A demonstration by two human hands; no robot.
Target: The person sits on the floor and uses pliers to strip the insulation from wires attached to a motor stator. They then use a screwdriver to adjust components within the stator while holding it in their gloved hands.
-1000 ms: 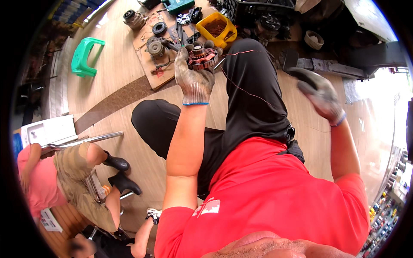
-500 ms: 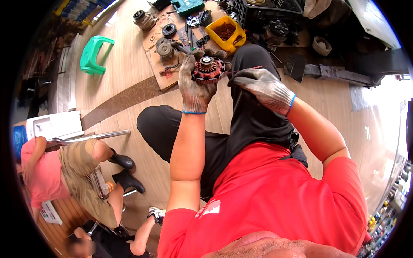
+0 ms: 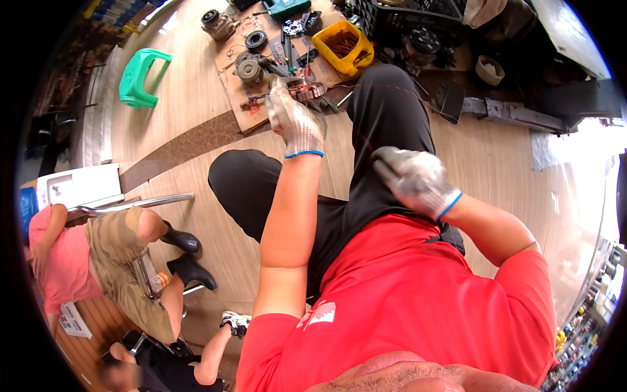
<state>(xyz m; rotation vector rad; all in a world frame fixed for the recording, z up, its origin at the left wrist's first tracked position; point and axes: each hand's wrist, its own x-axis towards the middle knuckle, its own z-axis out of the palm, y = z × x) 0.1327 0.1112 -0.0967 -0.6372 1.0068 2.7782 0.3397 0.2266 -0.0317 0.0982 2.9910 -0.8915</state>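
My left hand (image 3: 295, 119), in a grey work glove with a blue cuff, is closed around a motor armature (image 3: 309, 90) wound with copper wire. The armature is tilted edge-on, and part of it is hidden behind my fingers. From it a thin reddish wire (image 3: 385, 86) trails to the right across my raised knee. My right hand (image 3: 415, 178), gloved the same way, is over my right thigh. Motion blurs its fingers, so whether it grips anything does not show.
Cardboard (image 3: 235, 98) on the floor carries a pulley-faced machine part (image 3: 249, 69), a black ring (image 3: 256, 41) and tools. Beside it stands a cut yellow container (image 3: 358, 60) of copper scraps. A green stool (image 3: 140, 78) is at far left; two people sit at lower left.
My right hand has drawn back from beside the armature toward my thigh. My left hand has turned the armature from face-up to edge-on, and more wire now trails to the right.
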